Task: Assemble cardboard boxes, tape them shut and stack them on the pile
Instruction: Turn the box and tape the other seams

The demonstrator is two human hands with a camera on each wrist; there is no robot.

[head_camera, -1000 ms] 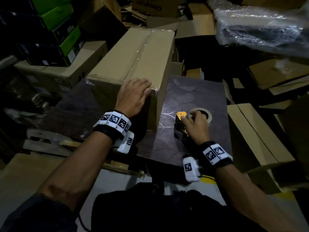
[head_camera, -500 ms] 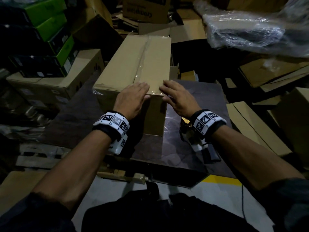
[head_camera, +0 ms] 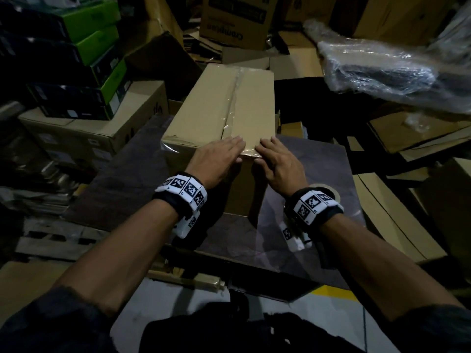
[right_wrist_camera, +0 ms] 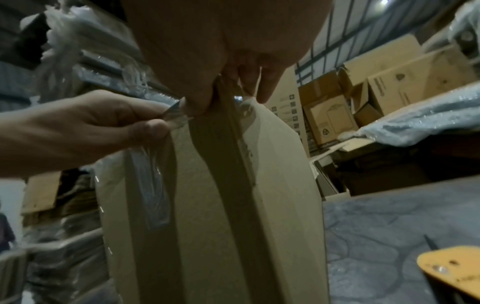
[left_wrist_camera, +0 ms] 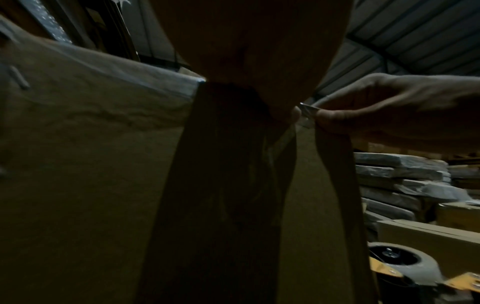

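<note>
A closed cardboard box [head_camera: 224, 105] stands on a dark board [head_camera: 305, 174], with clear tape [head_camera: 235, 98] along its top seam. My left hand [head_camera: 221, 154] lies flat on the box's near top edge, fingers straight. Beside it, my right hand [head_camera: 275, 159] lies flat on the same edge. In the wrist views each thumb presses the tape end [right_wrist_camera: 153, 185] onto the box's near face [left_wrist_camera: 78, 164]. The tape dispenser [head_camera: 325, 188] lies on the board behind my right wrist, its roll [left_wrist_camera: 405, 265] and orange plate [right_wrist_camera: 451, 267] in view.
Green and black boxes [head_camera: 84, 59] are stacked on a carton [head_camera: 96, 128] at the left. Flat and built cartons [head_camera: 397, 215] lie at the right. A plastic-wrapped bundle [head_camera: 382, 70] sits at the back right. More cartons [head_camera: 234, 19] crowd behind.
My right hand let go of the tape dispenser on the board and came up to the box's near edge. Both hands now lie close together there.
</note>
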